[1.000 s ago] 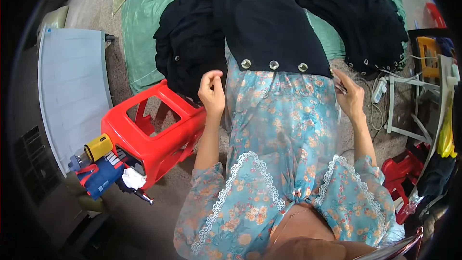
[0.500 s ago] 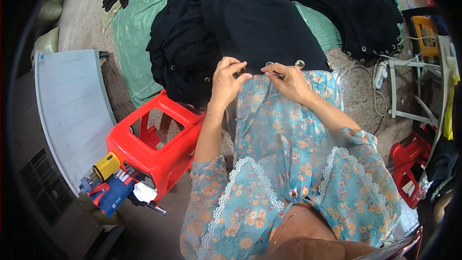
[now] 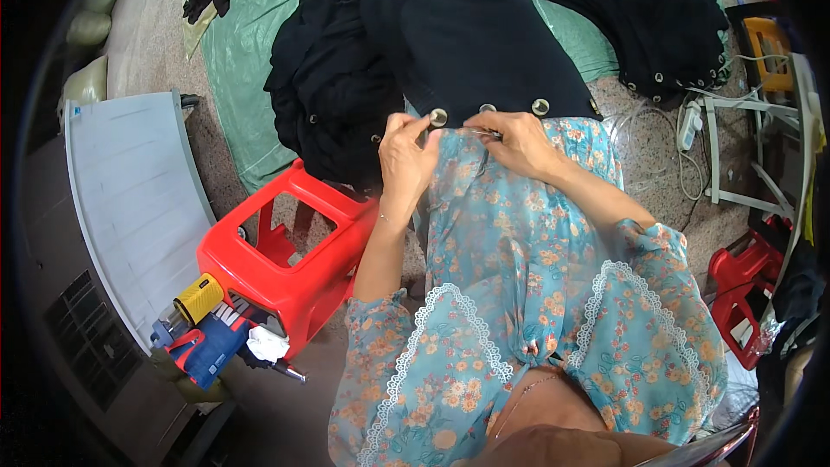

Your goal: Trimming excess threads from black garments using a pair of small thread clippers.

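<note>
A black garment (image 3: 493, 43) lies stretched out ahead of me, its near edge across my lap. Round silver-and-dark buttons sit along that edge, among them a left button (image 3: 438, 118) and a right button (image 3: 540, 107). My left hand (image 3: 406, 156) pinches the edge, thumb and forefinger beside the left button. Just right of it, my right hand (image 3: 521, 147) is closed on a slim metal tool (image 3: 486, 132), its tip pointing left along the edge. Fingers hide most of the tool, so its kind is unclear.
More black garments with round buttons lie on a green sheet (image 3: 238, 78), left and right. At my left stands a red stool (image 3: 259, 251), with a blue tool pouch (image 3: 212, 350) and yellow roll (image 3: 199, 297) beside it. A power strip (image 3: 689, 125) and cables lie right, by a white frame (image 3: 713, 156).
The left button has come into fuller view beside my left fingers, which have shifted slightly. My right hand stays near the same spot with the tool. The view has shifted a little.
</note>
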A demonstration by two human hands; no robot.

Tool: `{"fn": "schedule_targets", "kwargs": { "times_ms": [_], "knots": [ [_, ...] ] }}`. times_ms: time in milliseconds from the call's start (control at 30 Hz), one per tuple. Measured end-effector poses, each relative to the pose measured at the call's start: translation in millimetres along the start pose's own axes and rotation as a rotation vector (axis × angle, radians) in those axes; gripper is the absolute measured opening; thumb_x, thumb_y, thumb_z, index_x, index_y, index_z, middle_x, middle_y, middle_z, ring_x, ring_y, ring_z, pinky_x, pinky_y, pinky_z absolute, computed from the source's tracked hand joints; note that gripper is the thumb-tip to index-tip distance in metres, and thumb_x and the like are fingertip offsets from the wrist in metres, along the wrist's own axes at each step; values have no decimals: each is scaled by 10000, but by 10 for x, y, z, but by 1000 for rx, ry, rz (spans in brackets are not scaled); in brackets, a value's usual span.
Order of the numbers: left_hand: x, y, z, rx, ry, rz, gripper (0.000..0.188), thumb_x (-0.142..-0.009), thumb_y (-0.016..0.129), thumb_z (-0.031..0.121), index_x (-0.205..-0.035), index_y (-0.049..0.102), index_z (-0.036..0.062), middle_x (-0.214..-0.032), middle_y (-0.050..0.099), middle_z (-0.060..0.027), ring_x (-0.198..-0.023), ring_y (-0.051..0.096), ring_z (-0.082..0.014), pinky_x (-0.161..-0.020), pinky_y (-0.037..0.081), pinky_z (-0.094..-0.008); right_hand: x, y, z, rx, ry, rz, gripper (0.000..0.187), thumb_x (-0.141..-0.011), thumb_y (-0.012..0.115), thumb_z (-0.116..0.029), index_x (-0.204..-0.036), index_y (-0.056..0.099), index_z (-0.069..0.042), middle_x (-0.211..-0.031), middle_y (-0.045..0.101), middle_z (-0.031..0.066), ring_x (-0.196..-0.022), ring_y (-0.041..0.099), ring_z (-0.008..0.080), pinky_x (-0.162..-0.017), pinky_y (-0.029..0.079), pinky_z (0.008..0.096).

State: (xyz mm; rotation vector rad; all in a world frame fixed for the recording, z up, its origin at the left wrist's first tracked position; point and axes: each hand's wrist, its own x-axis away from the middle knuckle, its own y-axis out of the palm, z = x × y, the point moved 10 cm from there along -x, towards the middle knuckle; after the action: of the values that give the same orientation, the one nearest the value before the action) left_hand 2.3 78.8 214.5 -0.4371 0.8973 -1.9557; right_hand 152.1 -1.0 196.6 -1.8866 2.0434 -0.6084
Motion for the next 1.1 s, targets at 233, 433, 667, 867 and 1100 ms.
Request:
{"fn": "schedule_targets", "kwargs": {
  "times_ms": [233, 433, 667, 867, 1100],
  "knots": [
    [-257, 150, 417, -161, 203, -108, 352, -684, 834, 114, -1017, 744, 43, -984, 625, -97, -891, 632, -272, -778, 522, -361, -230, -180, 308, -300, 223, 272, 191, -954, 578, -153, -1033, 694, -23, -714, 671, 138, -619, 676, 226, -581, 493, 353],
    [-211, 119, 243, -212, 127, -99, 254, -693, 823, 76, -906, 734, -28, -833, 643, -130, -744, 669, -282, -689, 541, -355, -135, -5, 332, -240, 313, 130, 202, -932, 605, -184, -1006, 703, -23, -733, 678, 164, -644, 681, 263, -615, 505, 376],
    [-78, 9, 94, -107, -42, -17, 217, -738, 764, 16, -942, 722, -43, -816, 633, -150, -693, 666, -276, -666, 536, -349, -172, -7, 118, -125, 168, 122, 196, -921, 610, -188, -966, 701, -20, -813, 696, 181, -754, 676, 364, -682, 521, 432],
    [1, -11, 27, -223, 3, -8, 201, -735, 761, 8, -925, 730, -51, -820, 642, -155, -681, 669, -277, -668, 538, -347, -174, 102, 124, -93, 112, 85, 185, -939, 606, -161, -1019, 693, -18, -870, 706, 155, -710, 675, 276, -649, 513, 376],
    [97, -33, -309, 51, -263, 27, 117, -751, 769, 19, -842, 736, -47, -808, 691, -131, -683, 691, -214, -653, 535, -310, -204, 182, 72, -29, 63, 43, 151, -915, 605, -131, -986, 685, -23, -936, 714, 134, -819, 696, 303, -734, 541, 392]
  ]
}}
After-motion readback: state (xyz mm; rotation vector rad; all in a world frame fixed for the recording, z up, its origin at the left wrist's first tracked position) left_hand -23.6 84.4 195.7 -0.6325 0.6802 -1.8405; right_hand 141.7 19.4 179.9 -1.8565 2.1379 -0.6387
